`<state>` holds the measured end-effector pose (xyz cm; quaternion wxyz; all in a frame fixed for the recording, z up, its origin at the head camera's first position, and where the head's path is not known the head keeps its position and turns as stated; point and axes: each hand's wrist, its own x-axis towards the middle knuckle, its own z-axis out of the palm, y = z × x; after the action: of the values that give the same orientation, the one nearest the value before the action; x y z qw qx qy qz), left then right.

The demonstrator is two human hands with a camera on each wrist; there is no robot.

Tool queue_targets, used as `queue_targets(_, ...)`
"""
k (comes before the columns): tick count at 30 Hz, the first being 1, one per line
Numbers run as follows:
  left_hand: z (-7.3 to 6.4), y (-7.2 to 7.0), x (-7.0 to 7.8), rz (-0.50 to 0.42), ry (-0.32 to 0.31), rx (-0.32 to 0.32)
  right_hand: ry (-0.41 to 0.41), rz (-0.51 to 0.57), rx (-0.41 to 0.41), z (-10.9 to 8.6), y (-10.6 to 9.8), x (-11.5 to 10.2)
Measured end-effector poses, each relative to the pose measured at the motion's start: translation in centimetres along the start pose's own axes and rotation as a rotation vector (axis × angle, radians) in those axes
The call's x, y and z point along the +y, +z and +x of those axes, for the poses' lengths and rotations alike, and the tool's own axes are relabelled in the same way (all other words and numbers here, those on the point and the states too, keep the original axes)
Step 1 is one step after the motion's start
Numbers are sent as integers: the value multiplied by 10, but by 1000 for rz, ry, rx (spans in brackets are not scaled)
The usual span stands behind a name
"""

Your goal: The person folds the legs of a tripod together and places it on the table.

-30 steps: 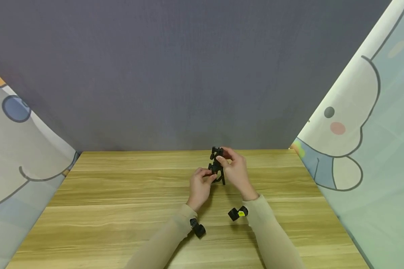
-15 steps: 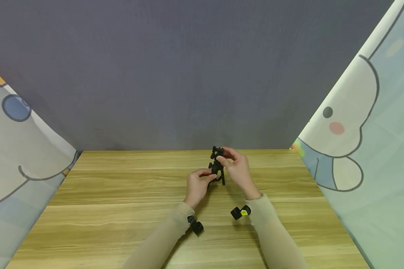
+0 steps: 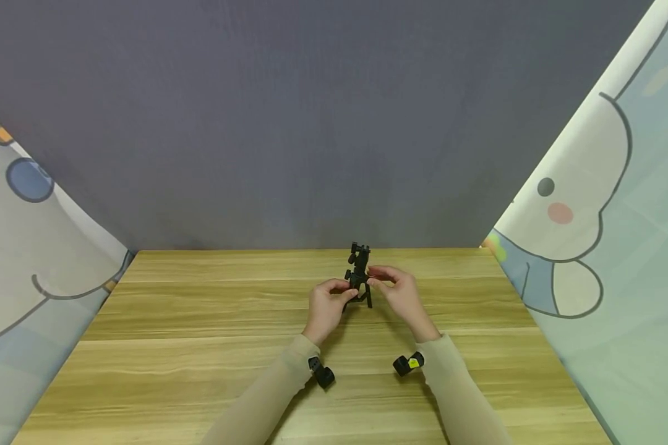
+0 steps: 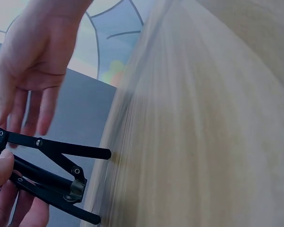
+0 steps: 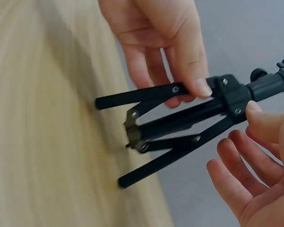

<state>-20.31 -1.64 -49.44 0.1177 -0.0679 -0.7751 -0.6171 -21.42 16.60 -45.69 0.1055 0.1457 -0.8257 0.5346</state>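
A small black tripod (image 3: 360, 262) is upright near the table's back edge, its legs partly spread and feet at or just above the wood. My left hand (image 3: 327, 309) pinches it low down, thumb and forefinger at the top of a leg. On the other side, my right hand (image 3: 401, 296) has thumb and forefinger at the leg hub (image 5: 234, 101), and its other fingers hang loosely bent. Hinged braces join the legs (image 4: 75, 150) to the centre column (image 4: 42, 172). Knobs show along the upper column in the head view; fingers hide part of the hub.
The wooden table (image 3: 200, 346) spreads around the hands. Behind it rises a dark grey panel (image 3: 312, 123). Cartoon-printed curtains (image 3: 618, 278) flank both sides. Each wrist wears a small black camera (image 3: 323, 374) on a strap.
My right hand has let go of the tripod's upper column and moved down to the leg hub. My left hand keeps its hold at nearly the same spot, and the tripod has barely moved.
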Motion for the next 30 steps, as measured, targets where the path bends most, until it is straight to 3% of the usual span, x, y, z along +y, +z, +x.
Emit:
queue_targets(10,3,-2,-3,-12,-5,-25,76,-141,-87,-13,10,29)
queue_targets(16,4,-3,-4,-18,-13,-47,65,-162,-63,-16,21,34)
queue_targets(22,3,-1,-5,-74,-10,-18,72,-138,-78,-18,28,35)
queue_targets(30,4,1,-7,-109,-28,1,19,-161,-40,-18,32,39)
